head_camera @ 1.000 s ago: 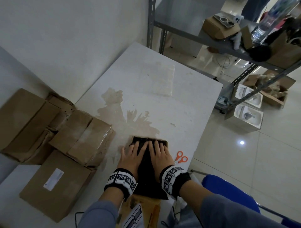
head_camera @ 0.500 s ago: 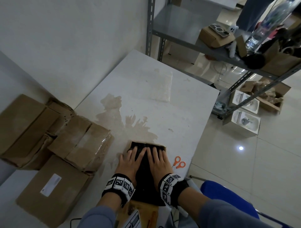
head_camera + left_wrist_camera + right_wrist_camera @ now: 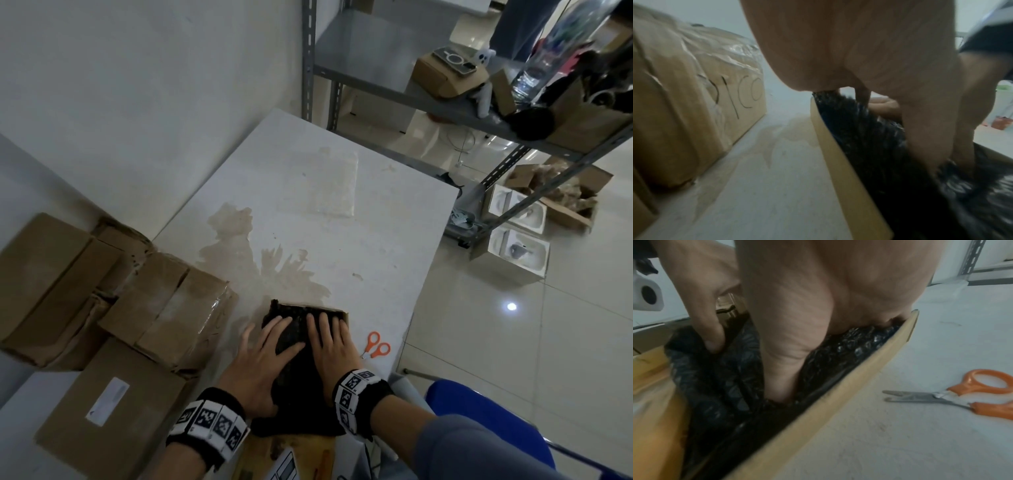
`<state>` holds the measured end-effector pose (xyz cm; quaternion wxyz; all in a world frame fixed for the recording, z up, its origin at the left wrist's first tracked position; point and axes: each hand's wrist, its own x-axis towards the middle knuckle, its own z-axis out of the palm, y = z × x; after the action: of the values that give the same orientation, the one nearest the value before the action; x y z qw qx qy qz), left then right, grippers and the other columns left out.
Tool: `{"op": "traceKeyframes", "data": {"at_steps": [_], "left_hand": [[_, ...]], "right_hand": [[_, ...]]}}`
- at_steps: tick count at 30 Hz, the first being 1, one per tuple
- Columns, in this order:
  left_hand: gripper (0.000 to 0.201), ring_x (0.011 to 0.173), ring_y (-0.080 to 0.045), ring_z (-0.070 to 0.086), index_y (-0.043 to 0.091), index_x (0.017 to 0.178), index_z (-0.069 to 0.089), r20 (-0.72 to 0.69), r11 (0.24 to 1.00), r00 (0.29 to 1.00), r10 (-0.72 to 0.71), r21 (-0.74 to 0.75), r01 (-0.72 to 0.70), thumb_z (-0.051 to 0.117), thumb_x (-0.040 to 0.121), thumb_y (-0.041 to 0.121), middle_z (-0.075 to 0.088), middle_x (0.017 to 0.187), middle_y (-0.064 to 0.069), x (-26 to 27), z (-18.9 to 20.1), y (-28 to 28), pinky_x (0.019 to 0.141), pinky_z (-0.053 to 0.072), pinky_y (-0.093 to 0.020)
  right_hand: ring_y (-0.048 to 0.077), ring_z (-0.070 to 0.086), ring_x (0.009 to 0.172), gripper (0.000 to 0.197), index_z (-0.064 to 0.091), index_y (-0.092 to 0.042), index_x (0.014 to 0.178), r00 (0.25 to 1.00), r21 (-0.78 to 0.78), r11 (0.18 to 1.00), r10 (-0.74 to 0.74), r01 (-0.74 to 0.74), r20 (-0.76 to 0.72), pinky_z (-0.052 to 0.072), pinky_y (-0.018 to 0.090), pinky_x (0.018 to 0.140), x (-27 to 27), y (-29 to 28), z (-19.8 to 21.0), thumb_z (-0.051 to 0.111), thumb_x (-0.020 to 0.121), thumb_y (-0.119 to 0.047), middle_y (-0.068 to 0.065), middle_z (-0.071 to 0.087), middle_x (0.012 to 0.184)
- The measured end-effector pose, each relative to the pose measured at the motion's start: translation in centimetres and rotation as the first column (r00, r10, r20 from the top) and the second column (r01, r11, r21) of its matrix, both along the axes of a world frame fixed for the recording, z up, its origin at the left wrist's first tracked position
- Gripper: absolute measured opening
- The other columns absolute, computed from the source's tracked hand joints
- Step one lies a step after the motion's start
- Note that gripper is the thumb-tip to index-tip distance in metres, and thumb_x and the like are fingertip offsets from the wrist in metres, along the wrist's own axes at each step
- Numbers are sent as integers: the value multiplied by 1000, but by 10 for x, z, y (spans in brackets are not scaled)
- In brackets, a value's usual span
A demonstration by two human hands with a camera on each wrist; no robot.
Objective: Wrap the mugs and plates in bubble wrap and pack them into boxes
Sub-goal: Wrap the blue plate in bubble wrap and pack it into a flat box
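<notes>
A small open cardboard box sits near the table's front edge, filled with a bundle in black bubble wrap. What is inside the wrap is hidden. My left hand lies flat on the left half of the bundle, fingers spread, the outer ones blurred past the box's left edge. My right hand presses flat on the right half. In the right wrist view, my right thumb sinks into the black bubble wrap beside the box wall. The left wrist view shows the black bubble wrap under my palm.
Orange-handled scissors lie just right of the box. A clear bubble wrap sheet lies on the far part of the white table. Closed cardboard boxes crowd the left. A metal shelf rack and a blue chair stand on the right.
My left hand has spread and slid a little left, so its outer fingers now reach past the box edge. My right hand keeps pressing on the black wrap.
</notes>
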<state>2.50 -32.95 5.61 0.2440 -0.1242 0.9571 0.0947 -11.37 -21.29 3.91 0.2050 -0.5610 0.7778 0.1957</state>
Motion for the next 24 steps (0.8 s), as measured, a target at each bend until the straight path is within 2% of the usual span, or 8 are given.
{"op": "traceKeyframes", "data": {"at_steps": [4, 8, 11, 15, 17, 19, 21, 24], "left_hand": [[113, 142, -26, -33, 33, 151, 1, 52, 1000, 998, 19, 16, -20, 75, 66, 43, -22, 158, -15, 0, 2, -2, 104, -28, -56], [109, 150, -32, -5, 31, 148, -12, 95, 998, 993, 66, -19, -64, 72, 78, 29, -18, 159, -22, -14, 3, 11, 109, -25, -56], [104, 148, -34, 14, 25, 153, -5, 102, 996, 991, 81, -39, -77, 69, 81, 31, -11, 159, -25, -24, 5, 14, 114, -19, -57], [110, 150, -37, -7, 23, 150, 9, 3, 995, 999, 50, -84, -50, 81, 67, 23, -4, 160, -25, -19, 2, 14, 111, -16, -65], [106, 147, -39, 13, 19, 142, 38, -31, 995, 999, 34, -93, -37, 89, 49, 21, 21, 157, -24, -11, 5, 20, 109, 16, -70], [95, 127, -35, 42, 19, 126, 55, -136, 994, 988, 70, -72, -80, 91, 39, 22, 50, 140, -20, 1, 4, 31, 87, 48, -59], [89, 112, -31, 47, 21, 122, 56, -215, 994, 972, 98, -25, -106, 90, 41, 23, 55, 126, -15, 11, 1, 40, 76, 53, -48], [75, 112, -26, 47, 27, 113, 61, -262, 982, 947, 184, 97, -163, 86, 43, 15, 52, 124, -6, 18, 3, 44, 80, 55, -40]], "right_hand": [[46, 0, 147, 117, -27, -2, 148, 1000, 24, 1000, 15, -15, 8, -2, 54, 121, -1, 2, -6, 64, 86, -42, 26, -10, 159], [45, -4, 147, 119, -26, -3, 149, 999, 49, 998, 34, -34, 12, -1, 55, 120, -1, 4, -13, 66, 83, -39, 23, -16, 160], [44, -5, 148, 114, -23, -3, 151, 999, 54, 998, 44, -44, 11, 1, 55, 120, -2, 5, -12, 65, 85, -37, 21, -17, 161], [44, -2, 148, 115, -21, -3, 151, 999, 46, 998, 41, -42, 15, 1, 54, 120, -1, 3, -8, 66, 84, -36, 21, -14, 161], [45, 1, 147, 117, -19, -2, 152, 998, 27, 999, 45, -46, 37, 3, 54, 121, -4, 4, -7, 69, 82, -36, 23, -9, 161], [46, 5, 147, 120, -18, -1, 152, 996, 8, 998, 66, -66, 67, 5, 53, 121, -9, 5, -4, 71, 79, -35, 27, -4, 159], [45, 7, 147, 123, -15, -1, 152, 990, -10, 997, 80, -80, 119, 8, 52, 121, -17, 5, 2, 75, 76, -35, 29, 0, 158], [44, 18, 142, 119, 4, 0, 153, 973, -49, 996, 79, -70, 218, 19, 49, 120, -26, 1, 15, 78, 70, -43, 28, 13, 153]]}}
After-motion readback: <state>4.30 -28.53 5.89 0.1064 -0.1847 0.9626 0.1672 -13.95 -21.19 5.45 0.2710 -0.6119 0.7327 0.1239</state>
